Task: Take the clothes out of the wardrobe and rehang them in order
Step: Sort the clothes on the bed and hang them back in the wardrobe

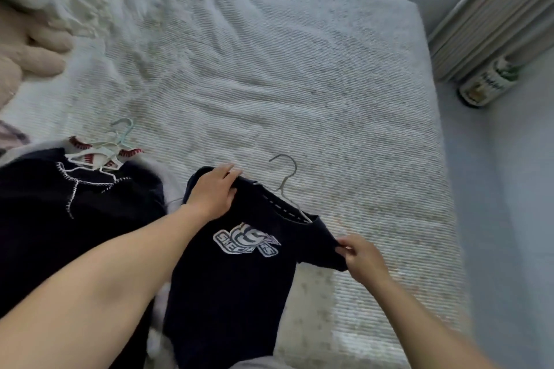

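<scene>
A dark navy T-shirt (227, 293) with a white printed logo lies on the bed on a thin metal hanger (286, 180), whose hook sticks out past the collar. My left hand (214, 192) grips the shirt's left shoulder. My right hand (364, 257) pinches the end of the right sleeve. To the left lies a pile of dark garments (60, 219) with white stitching, topped by several white and pale green hangers (105, 150).
The bed (284, 69) carries a rumpled white textured cover. A beige plush toy (27, 54) sits at the left edge. At the right are pleated curtains (485, 15) and a green-and-white bottle (488, 84) on the pale floor.
</scene>
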